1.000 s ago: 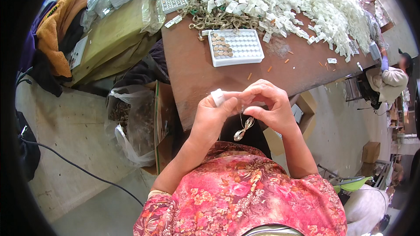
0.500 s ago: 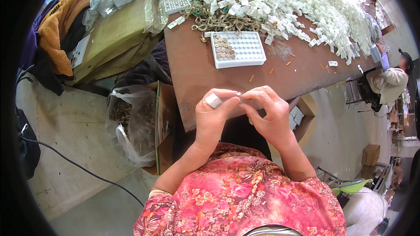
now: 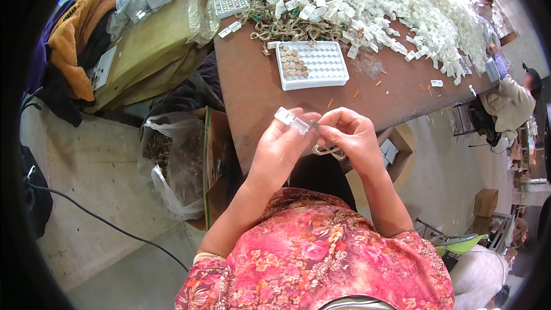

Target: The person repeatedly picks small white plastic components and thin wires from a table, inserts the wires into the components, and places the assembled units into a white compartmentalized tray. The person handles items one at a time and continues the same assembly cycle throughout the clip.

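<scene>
Over the table's near edge, my left hand (image 3: 276,148) holds a small white translucent plastic case (image 3: 291,119). The case lies unfolded across the fingers, palm partly turned up. Close beside it, my right hand (image 3: 354,135) pinches a small dark piece between thumb and fingertips, too small to name. A looped beige cord (image 3: 329,151) hangs under those fingers. Beyond both hands stands a white tray (image 3: 327,84) with rows of hollows. Round tan discs (image 3: 295,63) fill several hollows on its left side.
A big heap of white plastic cases (image 3: 402,11) covers the brown table's (image 3: 258,92) far side, with tangled cords (image 3: 281,26) at its left. Small orange sticks (image 3: 356,93) lie scattered. A plastic bag (image 3: 178,166) and a cardboard box (image 3: 404,155) flank me. A co-worker (image 3: 508,100) sits far right.
My fingertips were together; now the hands have parted slightly. The white case lies unfolded on my left fingers, and the cord loop shows under my right hand.
</scene>
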Demonstrator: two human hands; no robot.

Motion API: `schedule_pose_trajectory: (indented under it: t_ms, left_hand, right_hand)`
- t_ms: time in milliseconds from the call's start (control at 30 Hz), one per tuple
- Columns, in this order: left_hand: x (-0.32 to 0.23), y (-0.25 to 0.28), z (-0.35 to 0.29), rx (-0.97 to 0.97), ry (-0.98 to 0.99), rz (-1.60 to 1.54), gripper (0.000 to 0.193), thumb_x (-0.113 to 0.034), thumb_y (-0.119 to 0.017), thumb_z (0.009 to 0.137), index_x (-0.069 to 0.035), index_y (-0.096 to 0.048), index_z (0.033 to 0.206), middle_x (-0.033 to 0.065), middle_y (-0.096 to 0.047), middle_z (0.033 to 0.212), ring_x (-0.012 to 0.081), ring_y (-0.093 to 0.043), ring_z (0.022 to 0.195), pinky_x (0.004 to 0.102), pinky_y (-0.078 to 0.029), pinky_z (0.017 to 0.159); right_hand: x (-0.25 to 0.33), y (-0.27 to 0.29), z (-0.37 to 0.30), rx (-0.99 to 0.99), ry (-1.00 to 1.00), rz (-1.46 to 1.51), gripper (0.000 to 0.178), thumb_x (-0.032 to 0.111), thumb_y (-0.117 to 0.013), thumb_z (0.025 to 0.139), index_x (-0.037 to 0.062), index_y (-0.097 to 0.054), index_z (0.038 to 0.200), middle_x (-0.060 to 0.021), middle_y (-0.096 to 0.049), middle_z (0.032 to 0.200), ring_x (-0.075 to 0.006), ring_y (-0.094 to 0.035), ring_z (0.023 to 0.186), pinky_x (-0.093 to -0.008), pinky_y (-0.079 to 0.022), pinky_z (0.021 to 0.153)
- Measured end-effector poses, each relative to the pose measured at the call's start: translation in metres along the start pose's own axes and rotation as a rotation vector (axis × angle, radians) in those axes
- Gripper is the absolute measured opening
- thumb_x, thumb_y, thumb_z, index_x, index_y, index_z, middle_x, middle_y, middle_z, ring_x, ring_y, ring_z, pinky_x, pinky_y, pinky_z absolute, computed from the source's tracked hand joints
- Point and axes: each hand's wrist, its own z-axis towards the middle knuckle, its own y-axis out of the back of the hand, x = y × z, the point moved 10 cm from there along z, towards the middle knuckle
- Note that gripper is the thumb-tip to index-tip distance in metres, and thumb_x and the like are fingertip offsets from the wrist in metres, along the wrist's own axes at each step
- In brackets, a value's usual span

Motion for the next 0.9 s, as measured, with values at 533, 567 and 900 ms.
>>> schedule_pose_trajectory:
  t_ms: [533, 567, 900]
  left_hand:
    - [-0.025, 0.013, -0.006, -0.164, -0.195, 0.691, 0.028, -0.002, -0.071, 0.082, -0.001, -0.064, 0.110, 0.0020, -0.065, 0.103, 0.0075, -0.061, 0.091, 0.0229, -0.049, 0.081]
    - [-0.024, 0.015, -0.005, -0.171, -0.184, 0.666, 0.028, -0.001, -0.071, 0.081, -0.001, -0.064, 0.109, 0.0022, -0.065, 0.101, 0.0075, -0.061, 0.090, 0.0227, -0.049, 0.079]
    - [-0.014, -0.020, -0.005, 0.246, -0.052, 0.341, 0.026, 0.001, -0.074, 0.080, -0.006, -0.054, 0.096, 0.0012, -0.063, 0.091, 0.0080, -0.061, 0.087, 0.0225, -0.051, 0.078]
  right_hand:
    - [-0.012, -0.016, 0.001, 0.093, -0.132, 0.087, 0.012, 0.011, -0.068, 0.087, -0.0007, -0.064, 0.091, -0.0042, -0.064, 0.081, -0.0088, -0.061, 0.066, -0.0206, -0.049, 0.062]
    - [-0.012, -0.017, 0.000, 0.112, -0.151, 0.080, 0.012, 0.010, -0.069, 0.087, -0.0004, -0.064, 0.091, -0.0041, -0.064, 0.082, -0.0089, -0.061, 0.067, -0.0209, -0.049, 0.063]
    - [-0.032, -0.048, -0.005, 0.475, -0.428, 0.570, 0.016, 0.004, -0.070, 0.080, 0.0049, -0.057, 0.088, -0.0031, -0.059, 0.098, -0.0150, -0.063, 0.087, -0.0338, -0.055, 0.086]
